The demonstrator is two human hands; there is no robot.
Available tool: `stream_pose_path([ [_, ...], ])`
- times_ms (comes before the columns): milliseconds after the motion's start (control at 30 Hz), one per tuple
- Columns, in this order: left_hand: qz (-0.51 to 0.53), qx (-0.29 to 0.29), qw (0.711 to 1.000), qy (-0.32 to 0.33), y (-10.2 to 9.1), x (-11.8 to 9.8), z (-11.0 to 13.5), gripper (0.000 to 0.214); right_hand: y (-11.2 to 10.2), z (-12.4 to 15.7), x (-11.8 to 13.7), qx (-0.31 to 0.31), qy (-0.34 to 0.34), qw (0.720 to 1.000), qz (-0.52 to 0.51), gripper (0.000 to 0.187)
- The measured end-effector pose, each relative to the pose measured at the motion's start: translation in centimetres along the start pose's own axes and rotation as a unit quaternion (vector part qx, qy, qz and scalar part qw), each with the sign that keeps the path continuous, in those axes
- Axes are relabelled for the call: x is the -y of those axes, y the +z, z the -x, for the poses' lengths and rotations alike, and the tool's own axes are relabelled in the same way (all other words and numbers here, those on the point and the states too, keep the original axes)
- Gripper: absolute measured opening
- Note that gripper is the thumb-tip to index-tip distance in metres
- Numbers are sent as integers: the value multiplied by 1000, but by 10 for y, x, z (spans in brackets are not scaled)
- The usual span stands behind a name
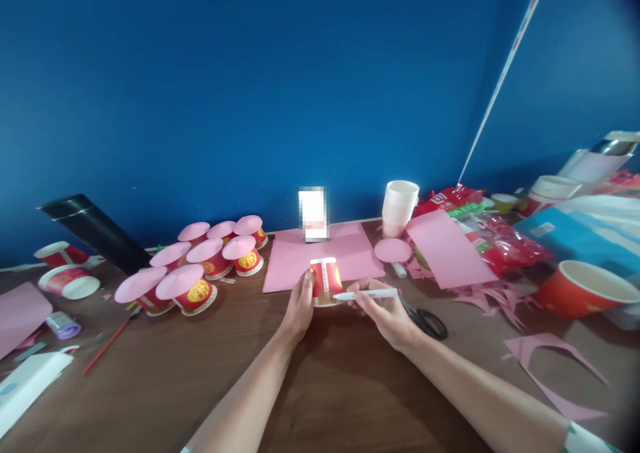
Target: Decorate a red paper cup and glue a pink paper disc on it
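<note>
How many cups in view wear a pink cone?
8 cups, all left of the left hand: three in the back row, three in the middle, two in front. The held cup wears none; others may be hidden behind.

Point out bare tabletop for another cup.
The table is bare between the left forearm and right forearm, and from the left forearm to the red brush. Pink-topped cups crowd the back left; red packets and pink scraps, the right.

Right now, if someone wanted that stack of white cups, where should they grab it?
I'd grip the stack of white cups low, around its bottom cup, coming from the front. It stands upright, so support from below should suit it; the blue wall is behind and red packaging crowds its right.
</note>
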State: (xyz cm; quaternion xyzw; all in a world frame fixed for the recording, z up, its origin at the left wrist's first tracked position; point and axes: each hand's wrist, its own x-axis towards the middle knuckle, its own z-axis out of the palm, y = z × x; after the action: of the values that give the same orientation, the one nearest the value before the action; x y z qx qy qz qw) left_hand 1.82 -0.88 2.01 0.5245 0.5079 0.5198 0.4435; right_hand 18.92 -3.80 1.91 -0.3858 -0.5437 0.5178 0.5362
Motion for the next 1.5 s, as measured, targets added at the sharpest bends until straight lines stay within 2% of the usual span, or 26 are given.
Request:
stream_pose_path([
  [533,4,43,999,21,2,-5,2,43,1,-1,1,-12,8,1000,-2,27],
  [700,-15,24,999,30,1,-4,1,41,1,1,3,9,-6,1000,20,24],
  [933,4,43,999,17,2,-4,1,44,1,-1,4,-19,6,1000,-10,26],
  [1100,-8,29,999,24,2,-3,1,43,1,0,4,8,-3,1000,15,22],
  [1333,-12,42,999,17,1,-5,1,46,-2,-2,-3,-4,-15,1000,4,21],
  [1500,-9,35,999,24,1,-4,1,44,-3,-2,-3,19,-21,999,21,19],
])
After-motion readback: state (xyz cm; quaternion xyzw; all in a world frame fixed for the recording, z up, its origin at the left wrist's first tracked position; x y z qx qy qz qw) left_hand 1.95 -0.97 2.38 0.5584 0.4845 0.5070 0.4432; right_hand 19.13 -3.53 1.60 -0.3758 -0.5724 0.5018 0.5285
